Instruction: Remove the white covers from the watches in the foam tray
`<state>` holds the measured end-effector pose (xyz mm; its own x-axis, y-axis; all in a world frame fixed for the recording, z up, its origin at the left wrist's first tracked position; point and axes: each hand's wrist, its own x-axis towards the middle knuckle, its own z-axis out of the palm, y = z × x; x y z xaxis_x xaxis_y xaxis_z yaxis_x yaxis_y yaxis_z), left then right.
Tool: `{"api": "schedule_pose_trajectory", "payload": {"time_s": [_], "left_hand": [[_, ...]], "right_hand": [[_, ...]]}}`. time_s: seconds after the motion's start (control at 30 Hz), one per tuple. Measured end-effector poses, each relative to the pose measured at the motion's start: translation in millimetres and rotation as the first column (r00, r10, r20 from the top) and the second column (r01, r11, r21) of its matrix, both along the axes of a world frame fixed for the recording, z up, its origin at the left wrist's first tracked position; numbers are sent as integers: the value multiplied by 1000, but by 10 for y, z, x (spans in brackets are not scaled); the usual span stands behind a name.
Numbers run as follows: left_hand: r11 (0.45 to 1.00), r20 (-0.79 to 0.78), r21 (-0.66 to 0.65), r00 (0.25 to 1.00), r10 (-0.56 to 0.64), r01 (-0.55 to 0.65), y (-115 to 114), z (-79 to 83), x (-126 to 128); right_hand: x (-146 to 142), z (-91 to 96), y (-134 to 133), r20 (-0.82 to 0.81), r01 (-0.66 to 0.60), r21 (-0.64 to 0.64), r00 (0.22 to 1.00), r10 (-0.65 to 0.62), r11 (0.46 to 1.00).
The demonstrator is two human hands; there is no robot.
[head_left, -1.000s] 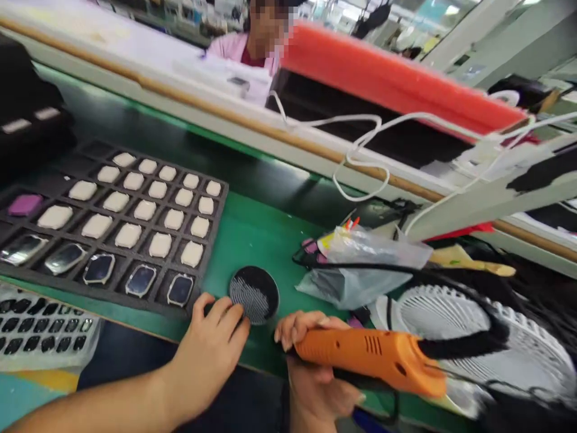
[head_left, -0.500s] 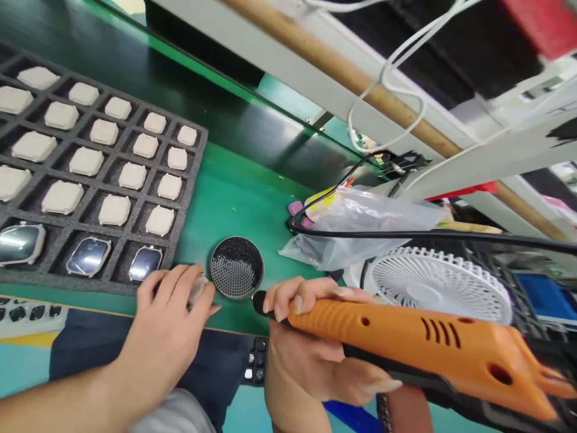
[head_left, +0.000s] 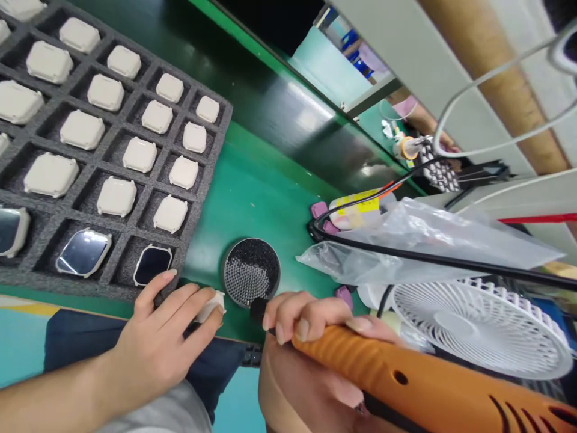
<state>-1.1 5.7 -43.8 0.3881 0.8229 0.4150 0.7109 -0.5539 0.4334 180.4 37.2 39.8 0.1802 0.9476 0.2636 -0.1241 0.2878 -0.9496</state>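
Left hand (head_left: 162, 325): bare, slim fingers, at 7 o'clock
Right hand (head_left: 306, 319): bare, at 6 o'clock
Fingernails (head_left: 302, 329): long, rounded, unpainted
Left forearm (head_left: 54, 403): bare, at 8 o'clock
Trousers (head_left: 76, 343): dark blue, at 8 o'clock
Grey cloth (head_left: 166, 409): soft, at 7 o'clock, garment unclear

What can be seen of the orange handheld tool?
The orange handheld tool has a moulded, plastic-looking body with a round hole, angled vent slots and a dark strip along its lower edge. A black tip ends its front. The body runs out of view at the lower right. The right hand grips it, fingers over the top, with the tip beside the round black dish.
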Motion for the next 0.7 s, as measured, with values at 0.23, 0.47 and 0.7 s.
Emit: {"api": "schedule_pose_trajectory", "payload": {"time_s": [0.23, 0.47, 0.7], "left_hand": [[1000, 33, -4, 999, 0, 1, 12, -17, 13], [1000, 37, 12, 999, -10, 10, 22, -17, 11], [997, 51, 9, 996, -77, 77, 43, -3, -9]], "right_hand": [[-9, -35, 17, 48, 1, -18, 999, 0, 1000], [-24, -34, 37, 67, -3, -14, 998, 4, 1000], [-6, -14, -11, 152, 10, 127, 988, -30, 992]]}}
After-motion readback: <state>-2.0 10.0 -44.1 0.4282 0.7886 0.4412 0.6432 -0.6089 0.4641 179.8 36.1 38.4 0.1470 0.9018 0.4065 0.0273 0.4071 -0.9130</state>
